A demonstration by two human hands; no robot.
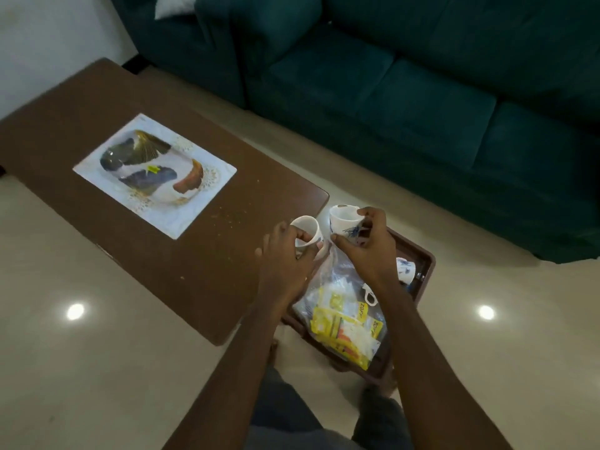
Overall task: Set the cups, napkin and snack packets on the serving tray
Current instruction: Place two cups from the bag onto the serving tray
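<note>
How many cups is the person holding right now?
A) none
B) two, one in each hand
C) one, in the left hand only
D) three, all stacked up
B: the left hand grips a small white cup and the right hand grips a white cup with blue print, both held above the brown tray, side by side, not stacked.

Home living room, teal sofa (422, 92), brown coffee table (97, 131), glossy tiled floor (81, 368)
</note>
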